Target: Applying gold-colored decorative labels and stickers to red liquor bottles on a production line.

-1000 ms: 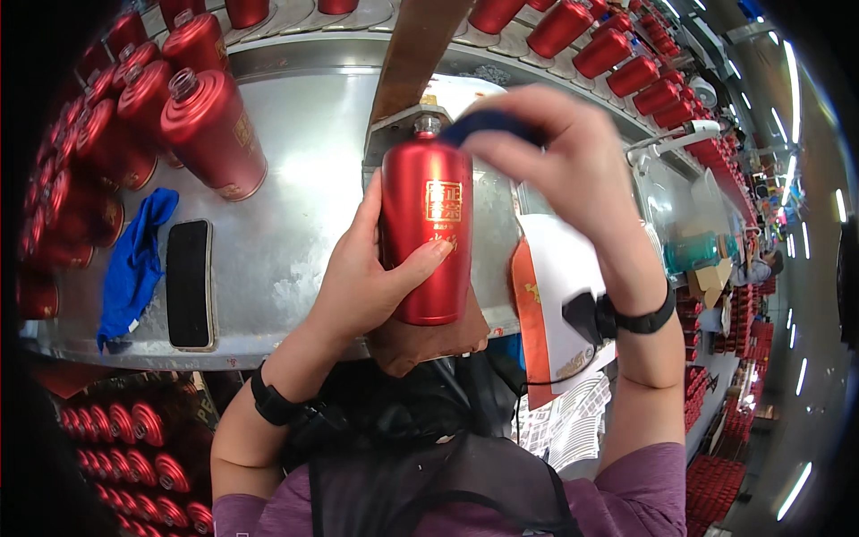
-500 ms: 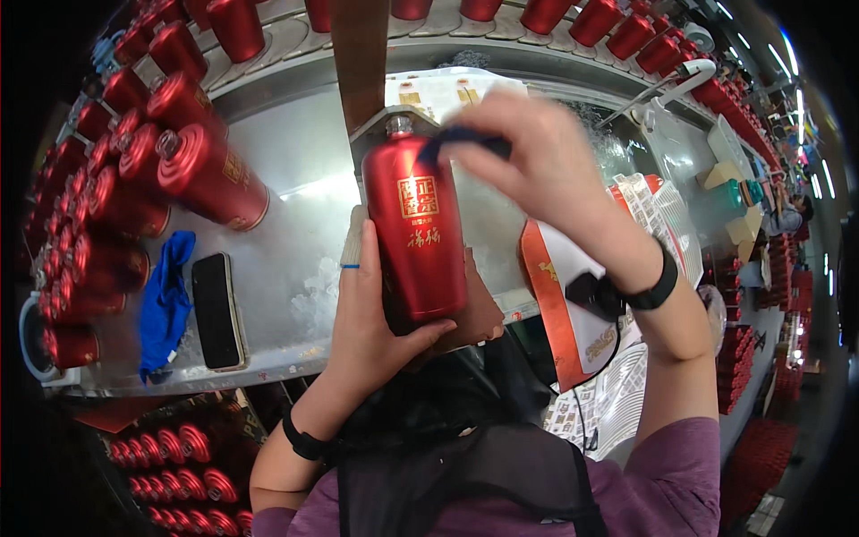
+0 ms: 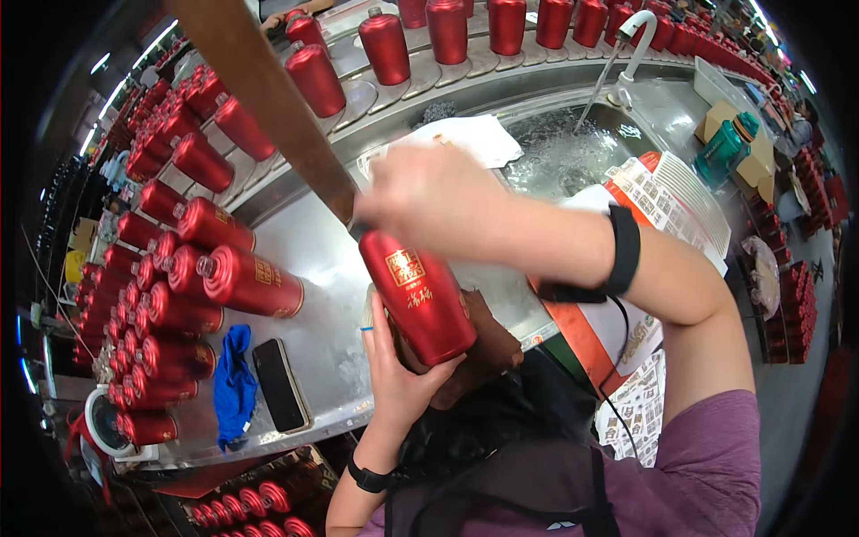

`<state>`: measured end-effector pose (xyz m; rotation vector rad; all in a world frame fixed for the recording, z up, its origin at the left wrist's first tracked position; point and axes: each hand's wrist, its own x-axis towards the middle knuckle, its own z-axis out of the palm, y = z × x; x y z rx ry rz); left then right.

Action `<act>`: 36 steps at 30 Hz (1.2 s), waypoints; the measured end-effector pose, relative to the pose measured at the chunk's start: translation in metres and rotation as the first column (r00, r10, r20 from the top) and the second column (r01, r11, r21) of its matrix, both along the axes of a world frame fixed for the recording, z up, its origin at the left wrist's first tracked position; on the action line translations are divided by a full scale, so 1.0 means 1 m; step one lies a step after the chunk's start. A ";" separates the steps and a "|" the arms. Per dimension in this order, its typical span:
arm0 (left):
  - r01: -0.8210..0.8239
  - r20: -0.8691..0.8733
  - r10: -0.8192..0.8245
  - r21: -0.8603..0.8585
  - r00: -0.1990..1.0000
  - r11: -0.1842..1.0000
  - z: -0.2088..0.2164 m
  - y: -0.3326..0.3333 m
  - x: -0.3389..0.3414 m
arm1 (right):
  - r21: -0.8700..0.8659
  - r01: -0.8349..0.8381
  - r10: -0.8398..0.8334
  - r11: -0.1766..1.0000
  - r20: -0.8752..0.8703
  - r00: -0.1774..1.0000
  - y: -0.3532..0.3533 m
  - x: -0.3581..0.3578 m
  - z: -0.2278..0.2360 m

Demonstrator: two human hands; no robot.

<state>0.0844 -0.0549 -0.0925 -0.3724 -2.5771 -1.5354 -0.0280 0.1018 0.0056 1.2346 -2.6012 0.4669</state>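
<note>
My left hand [image 3: 403, 380] is wrapped round the lower part of a red bottle [image 3: 419, 300] with gold markings, tilted over the metal table. A blue band circles one of its fingers. At the bottle's top, my right hand [image 3: 425, 197] is blurred by motion and curled closed, covering the neck. A dark bit of cloth [image 3: 360, 227] peeks out under its fingers; the rest is hidden. Beside the bottle's base lies a brown piece of material [image 3: 488, 345].
Red bottles [image 3: 250, 277] crowd the table's left, near a blue cloth [image 3: 235, 385] and a phone [image 3: 280, 385]. A brown post [image 3: 268, 107] rises ahead. More bottles line a conveyor [image 3: 420, 89] at the back. Right stand a water-filled sink [image 3: 546, 152], a tap [image 3: 637, 54] and printed sheets [image 3: 667, 201].
My right hand has come over the bottle's neck, so the dark blue cloth it held is now mostly hidden. The bottle tilts more, and the whole view has turned.
</note>
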 end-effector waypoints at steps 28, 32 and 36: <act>-0.031 -0.296 -0.132 -0.488 0.946 0.872 0.024 0.016 -0.004 | -0.288 0.925 -0.816 0.247 0.453 0.358 0.426 -0.089 -0.062; 0.002 -0.018 -0.004 -0.110 1.000 0.994 -0.002 0.000 0.008 | 0.000 0.995 -0.955 0.101 0.279 0.097 0.422 -0.128 -0.052; -0.063 -0.064 0.052 -0.181 0.997 0.981 -0.004 -0.003 0.016 | 0.161 0.981 -0.993 0.110 -0.019 0.115 0.404 -0.141 -0.062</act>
